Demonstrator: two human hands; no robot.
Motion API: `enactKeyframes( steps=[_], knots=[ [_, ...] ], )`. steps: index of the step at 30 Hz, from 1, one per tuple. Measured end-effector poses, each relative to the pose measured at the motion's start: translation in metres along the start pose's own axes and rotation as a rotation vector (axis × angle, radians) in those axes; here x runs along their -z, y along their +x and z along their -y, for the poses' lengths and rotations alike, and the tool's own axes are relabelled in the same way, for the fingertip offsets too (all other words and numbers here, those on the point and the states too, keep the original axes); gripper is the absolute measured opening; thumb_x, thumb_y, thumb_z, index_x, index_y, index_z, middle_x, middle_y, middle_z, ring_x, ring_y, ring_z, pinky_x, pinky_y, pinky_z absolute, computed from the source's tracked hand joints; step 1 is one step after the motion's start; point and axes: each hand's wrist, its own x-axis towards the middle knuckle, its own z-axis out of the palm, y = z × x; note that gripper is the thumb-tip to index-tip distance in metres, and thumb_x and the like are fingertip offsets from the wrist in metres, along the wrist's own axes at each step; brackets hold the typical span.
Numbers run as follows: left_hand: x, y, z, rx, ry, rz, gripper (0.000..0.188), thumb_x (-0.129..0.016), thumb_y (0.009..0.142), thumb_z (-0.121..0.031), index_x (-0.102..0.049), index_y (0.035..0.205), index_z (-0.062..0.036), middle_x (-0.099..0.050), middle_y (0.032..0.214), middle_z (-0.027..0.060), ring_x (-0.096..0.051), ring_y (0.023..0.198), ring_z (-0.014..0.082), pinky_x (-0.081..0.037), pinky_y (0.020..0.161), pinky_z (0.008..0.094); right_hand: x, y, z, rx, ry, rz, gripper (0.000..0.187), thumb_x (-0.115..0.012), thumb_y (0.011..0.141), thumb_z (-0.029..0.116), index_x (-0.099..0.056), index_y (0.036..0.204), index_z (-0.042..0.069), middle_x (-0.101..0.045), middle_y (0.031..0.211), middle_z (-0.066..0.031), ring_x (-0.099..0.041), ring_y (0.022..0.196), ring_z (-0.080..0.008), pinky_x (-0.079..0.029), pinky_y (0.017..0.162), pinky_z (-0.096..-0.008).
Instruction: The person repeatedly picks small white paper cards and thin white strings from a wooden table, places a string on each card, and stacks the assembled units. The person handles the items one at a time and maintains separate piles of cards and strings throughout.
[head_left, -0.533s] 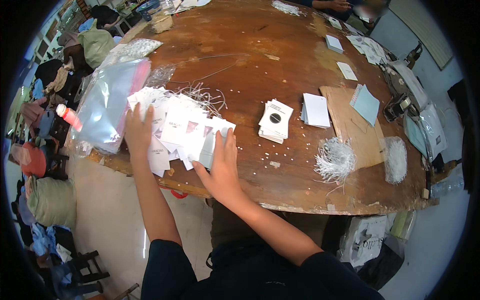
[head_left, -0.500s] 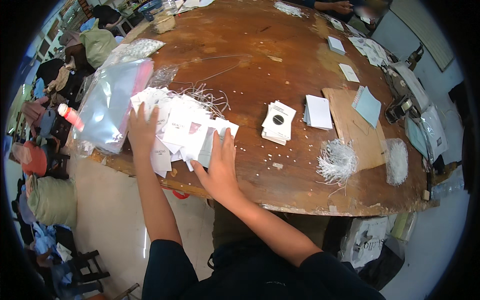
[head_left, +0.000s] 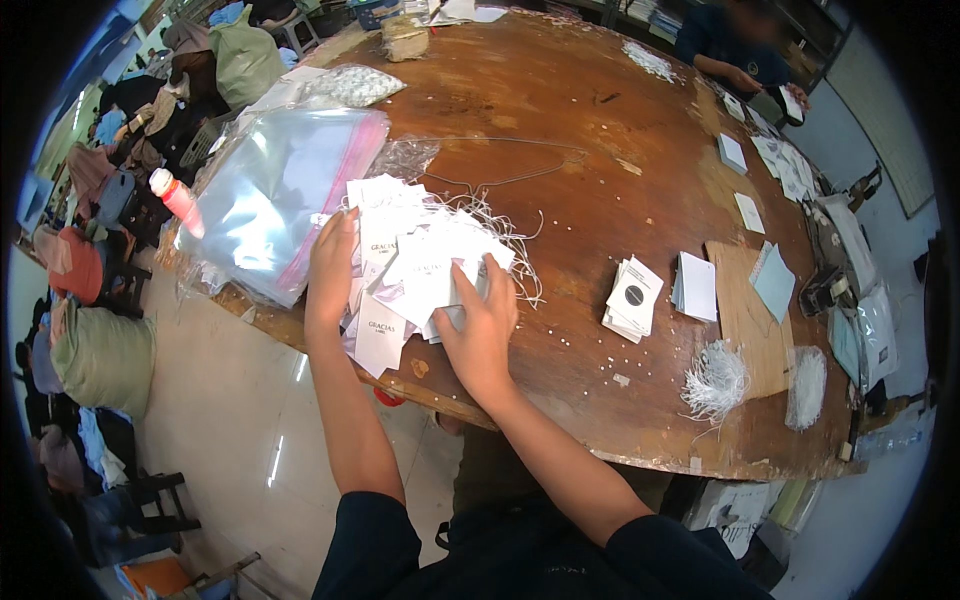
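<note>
On the left of a worn brown wooden table (head_left: pixel 520 105), a pinkish-red bottle with a white cap (head_left: pixel 183 205) lies against clear plastic bags (head_left: pixel 290 170) edged in pink. Just right of these is your left hand (head_left: pixel 333 265), its fingers extended and not closed, pressed along the left edge of a loose heap of white paper tags (head_left: pixel 405 275). The heap lies between your two hands, close to the table's near edge, its tags overlapping at many angles. Your right hand (head_left: pixel 487 325) covers the heap's right side, thumb and fingers spread apart and resting on the tags; whether a tag is caught under the fingertips, you cannot tell. White strings (head_left: pixel 527 255) fan out past the heap's far right side. Well apart to the right stand a stack of cards with a black circle (head_left: pixel 633 297) and a plain white stack (head_left: pixel 697 288). Farther right, a bundle of white strings (head_left: pixel 717 380) touches a cardboard sheet (head_left: pixel 745 345), with a clear packet of string (head_left: pixel 806 390) beside it.
</note>
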Motion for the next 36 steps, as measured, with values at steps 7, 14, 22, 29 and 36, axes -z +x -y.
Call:
enactKeyframes(
  steps=[7,14,22,29,36],
  knots=[
    [-0.029,-0.032,0.013,-0.233,0.455,-0.228,0.057,-0.053,0.100,-0.048,-0.055,0.143,-0.0102,-0.043,0.152,0.0199,-0.036,0.143,0.0383,-0.029,0.115,0.0515,-0.001,0.000,-0.005,0.002,-0.004,-0.033,0.054,-0.076,0.077,0.018,-0.066,0.130,0.012,-0.038,0.147,-0.0234,-0.025,0.140,-0.0517,-0.020,0.117,-0.0605],
    [-0.046,-0.016,0.019,-0.182,0.406,-0.385,0.054,-0.055,0.098,-0.049,-0.058,0.139,-0.0136,-0.044,0.151,0.0187,-0.039,0.139,0.0415,-0.029,0.112,0.0579,-0.026,0.022,-0.010,0.049,0.214,-0.119,0.049,-0.064,0.076,0.006,-0.067,0.125,0.001,-0.039,0.143,-0.0252,-0.030,0.139,-0.0476,-0.020,0.119,-0.0563],
    [-0.059,-0.020,0.005,-0.222,0.880,-0.620,0.044,-0.050,0.102,-0.043,-0.061,0.133,-0.0149,-0.044,0.151,0.0171,-0.032,0.144,0.0435,-0.025,0.110,0.0644,-0.006,0.023,-0.023,0.014,0.204,-0.031,0.051,-0.052,0.081,0.002,-0.065,0.130,0.005,-0.041,0.151,-0.0221,-0.034,0.141,-0.0468,-0.027,0.118,-0.0498],
    [-0.062,-0.034,-0.009,-0.327,0.855,-0.624,0.036,-0.054,0.101,-0.035,-0.065,0.125,-0.0108,-0.048,0.145,0.0165,-0.036,0.141,0.0414,-0.027,0.109,0.0628,0.052,-0.013,-0.029,0.100,0.217,0.012,0.044,-0.055,0.084,0.005,-0.064,0.127,0.004,-0.046,0.147,-0.0202,-0.035,0.141,-0.0468,-0.028,0.116,-0.0522],
    [-0.145,-0.106,-0.050,-0.698,0.653,-0.400,0.025,-0.068,0.091,-0.023,-0.069,0.110,-0.0067,-0.060,0.125,0.0133,-0.054,0.117,0.0373,-0.040,0.100,0.0514,0.150,-0.067,-0.069,0.221,0.053,-0.078,0.031,-0.063,0.083,0.004,-0.067,0.114,0.003,-0.061,0.125,-0.0154,-0.053,0.125,-0.0407,-0.042,0.104,-0.0492]
  ],
)
